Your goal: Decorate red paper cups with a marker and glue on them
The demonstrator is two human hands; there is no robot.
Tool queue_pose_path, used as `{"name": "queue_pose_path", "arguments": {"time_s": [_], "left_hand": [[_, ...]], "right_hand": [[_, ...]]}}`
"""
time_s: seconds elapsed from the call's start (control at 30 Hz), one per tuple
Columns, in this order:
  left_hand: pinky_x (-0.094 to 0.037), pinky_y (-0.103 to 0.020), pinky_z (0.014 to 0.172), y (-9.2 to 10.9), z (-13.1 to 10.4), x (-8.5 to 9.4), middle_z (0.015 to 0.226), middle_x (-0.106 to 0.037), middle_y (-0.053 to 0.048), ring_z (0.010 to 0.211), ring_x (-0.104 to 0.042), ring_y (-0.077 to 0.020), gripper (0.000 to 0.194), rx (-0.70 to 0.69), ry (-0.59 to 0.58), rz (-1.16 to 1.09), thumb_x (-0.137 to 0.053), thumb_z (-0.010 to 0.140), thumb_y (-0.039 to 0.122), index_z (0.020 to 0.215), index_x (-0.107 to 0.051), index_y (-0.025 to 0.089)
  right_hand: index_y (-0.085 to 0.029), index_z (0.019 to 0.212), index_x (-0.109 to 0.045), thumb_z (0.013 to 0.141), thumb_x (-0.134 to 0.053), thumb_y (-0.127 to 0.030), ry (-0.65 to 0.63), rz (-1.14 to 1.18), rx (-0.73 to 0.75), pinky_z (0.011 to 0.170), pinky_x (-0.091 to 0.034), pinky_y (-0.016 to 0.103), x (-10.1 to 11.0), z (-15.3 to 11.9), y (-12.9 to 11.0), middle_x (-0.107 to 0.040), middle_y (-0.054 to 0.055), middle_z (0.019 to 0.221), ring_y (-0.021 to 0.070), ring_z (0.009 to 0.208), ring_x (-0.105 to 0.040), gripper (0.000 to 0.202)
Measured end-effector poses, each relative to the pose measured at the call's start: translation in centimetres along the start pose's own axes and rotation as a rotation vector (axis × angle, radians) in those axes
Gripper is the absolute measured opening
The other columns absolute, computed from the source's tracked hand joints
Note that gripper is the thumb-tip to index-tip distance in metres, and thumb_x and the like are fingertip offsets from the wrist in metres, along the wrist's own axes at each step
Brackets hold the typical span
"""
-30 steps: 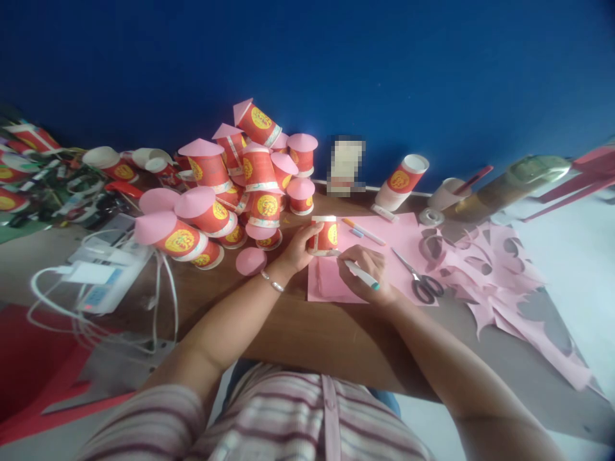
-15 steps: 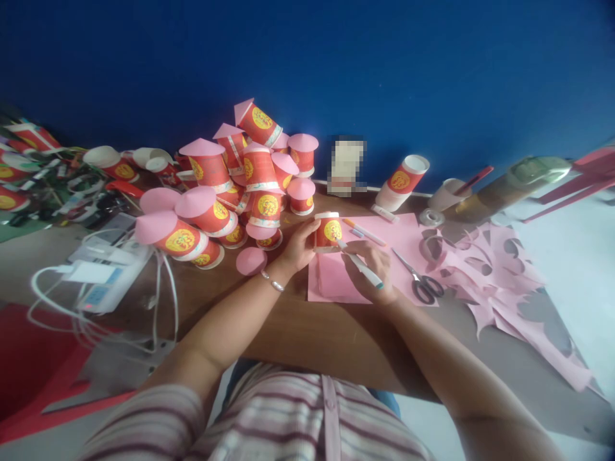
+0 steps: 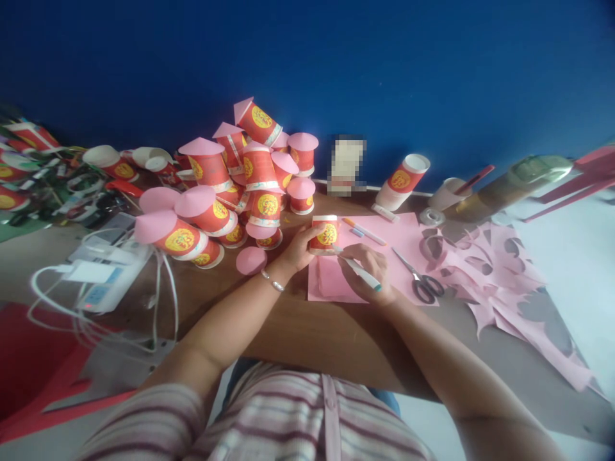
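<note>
My left hand (image 3: 298, 248) is closed around the side of a red paper cup (image 3: 323, 235) with a yellow round emblem and white rims. In my right hand (image 3: 369, 269) is a white marker (image 3: 361, 274) with a green end, its tip at the cup's lower right edge. Both hands are over a stack of pink paper (image 3: 332, 282) on the brown table. An orange pen (image 3: 366, 232) and a small blue cap (image 3: 356, 233) lie on the paper behind my right hand. Scissors (image 3: 423, 285) rest at the paper's right edge.
Several red cups with pink cone tops (image 3: 265, 206) are piled at the left. Nearer is a white power strip (image 3: 113, 282) with cables. To the right lie pink paper scraps (image 3: 485, 269), a tape roll (image 3: 432, 217), a cup stack (image 3: 402, 182) and a bottle (image 3: 509, 186).
The cup has shifted slightly left and down in my left hand's grip. My right hand has moved a little with the marker, whose tip stays by the cup's lower edge.
</note>
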State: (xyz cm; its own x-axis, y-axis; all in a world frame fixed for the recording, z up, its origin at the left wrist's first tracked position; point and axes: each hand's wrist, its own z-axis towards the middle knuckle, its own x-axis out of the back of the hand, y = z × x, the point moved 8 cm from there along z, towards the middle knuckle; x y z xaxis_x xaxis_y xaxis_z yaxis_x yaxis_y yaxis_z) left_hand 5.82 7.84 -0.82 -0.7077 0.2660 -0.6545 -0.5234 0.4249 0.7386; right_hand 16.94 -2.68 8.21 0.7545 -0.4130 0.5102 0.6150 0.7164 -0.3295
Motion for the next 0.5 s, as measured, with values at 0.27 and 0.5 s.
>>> {"name": "queue_pose_path", "arguments": {"time_s": [0.27, 0.5], "left_hand": [[-0.058, -0.038, 0.096, -0.05, 0.30, 0.21, 0.106, -0.078, -0.014, 0.111, -0.072, -0.0315, 0.039, -0.019, -0.007, -0.013, -0.080, 0.074, 0.043, 0.099, -0.079, 0.014], [-0.058, -0.042, 0.096, -0.08, 0.03, 0.00, 0.109, -0.078, -0.015, 0.116, -0.070, -0.0345, 0.039, 0.004, -0.016, -0.019, -0.081, 0.073, 0.043, 0.100, -0.079, 0.016]], "right_hand": [[-0.023, 0.098, -0.059, 0.095, -0.060, -0.016, -0.082, -0.039, 0.028, 0.059, -0.052, 0.024, -0.03, 0.46, -0.96, -0.072, 0.001, 0.079, 0.0129, 0.063, -0.068, 0.008], [-0.022, 0.101, -0.057, 0.096, -0.059, -0.014, -0.066, -0.034, 0.050, 0.062, -0.053, 0.024, 0.04, 0.59, -1.12, -0.071, 0.001, 0.080, 0.0133, 0.066, -0.069, 0.010]]}}
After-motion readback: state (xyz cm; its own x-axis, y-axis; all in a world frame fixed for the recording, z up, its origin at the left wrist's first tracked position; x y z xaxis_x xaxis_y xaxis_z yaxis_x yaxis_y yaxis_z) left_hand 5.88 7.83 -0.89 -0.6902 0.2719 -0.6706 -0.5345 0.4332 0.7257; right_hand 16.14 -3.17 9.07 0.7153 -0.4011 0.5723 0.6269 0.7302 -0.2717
